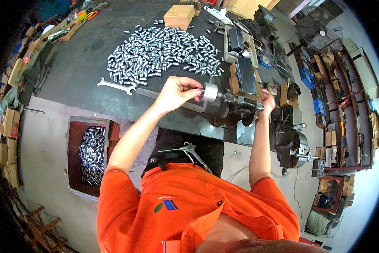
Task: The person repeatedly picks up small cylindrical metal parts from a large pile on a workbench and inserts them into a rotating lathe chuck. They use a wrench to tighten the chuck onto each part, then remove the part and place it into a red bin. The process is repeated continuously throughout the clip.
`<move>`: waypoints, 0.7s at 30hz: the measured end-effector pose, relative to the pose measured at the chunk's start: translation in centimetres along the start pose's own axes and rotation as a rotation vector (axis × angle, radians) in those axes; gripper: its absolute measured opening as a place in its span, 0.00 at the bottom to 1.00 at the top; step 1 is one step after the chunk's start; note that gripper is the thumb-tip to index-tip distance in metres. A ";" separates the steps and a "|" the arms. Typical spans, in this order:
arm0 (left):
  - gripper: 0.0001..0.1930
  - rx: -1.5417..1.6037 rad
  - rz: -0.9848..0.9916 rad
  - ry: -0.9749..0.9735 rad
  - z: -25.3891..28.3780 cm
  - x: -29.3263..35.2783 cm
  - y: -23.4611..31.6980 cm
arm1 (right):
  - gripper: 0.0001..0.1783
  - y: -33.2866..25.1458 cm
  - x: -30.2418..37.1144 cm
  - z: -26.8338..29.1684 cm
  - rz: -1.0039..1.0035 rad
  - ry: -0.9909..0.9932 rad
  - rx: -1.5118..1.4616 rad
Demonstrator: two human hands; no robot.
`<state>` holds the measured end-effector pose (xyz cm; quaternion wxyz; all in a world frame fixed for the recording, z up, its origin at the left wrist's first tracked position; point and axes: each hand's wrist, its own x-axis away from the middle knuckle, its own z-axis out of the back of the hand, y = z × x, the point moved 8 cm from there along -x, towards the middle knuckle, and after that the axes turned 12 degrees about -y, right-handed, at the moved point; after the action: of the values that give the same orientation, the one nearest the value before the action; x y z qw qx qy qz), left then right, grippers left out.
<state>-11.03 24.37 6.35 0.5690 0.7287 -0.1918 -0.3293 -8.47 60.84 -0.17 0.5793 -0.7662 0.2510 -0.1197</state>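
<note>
My left hand (182, 92) pinches a small dark piece between thumb and fingertips, right beside a light grey round drum (210, 92). The drum sits at the left end of a small bench spindle machine (236, 103) and looks blurred at its edge. At the machine's right end, my right hand (267, 102) is curled with bent fingers; what they grip is mostly hidden. Beyond my left hand, a wide pile of short shiny metal sleeves (155, 52) lies on the dark bench top (84, 71). An open-end wrench (115, 85) rests between the pile and the bench's near edge.
Below left stands a box (73, 156) holding more sleeves. An air blow gun (185, 152) lies across my lap. A wooden block (179, 17) stands behind the pile; a black box (246, 76) stands behind the machine. Right are a vise-like machine (292, 145) and shelves (345, 109).
</note>
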 end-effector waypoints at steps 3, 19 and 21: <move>0.08 0.014 -0.008 -0.004 0.1 -0.1 -0.2 | 0.11 2.7 2.1 1.8 -0.068 0.074 0.115; 0.09 0.015 0.065 -0.049 0.0 -0.2 0.0 | 0.10 -8.2 7.5 -1.5 0.082 -0.141 -0.242; 0.09 0.025 0.078 -0.046 -0.1 -0.3 -0.2 | 0.09 -8.5 6.0 -1.8 0.144 -0.156 -0.251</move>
<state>-11.18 24.70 6.29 0.5677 0.7200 -0.2370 -0.3212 -2.22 57.94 7.75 0.5039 -0.8195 0.2727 0.0143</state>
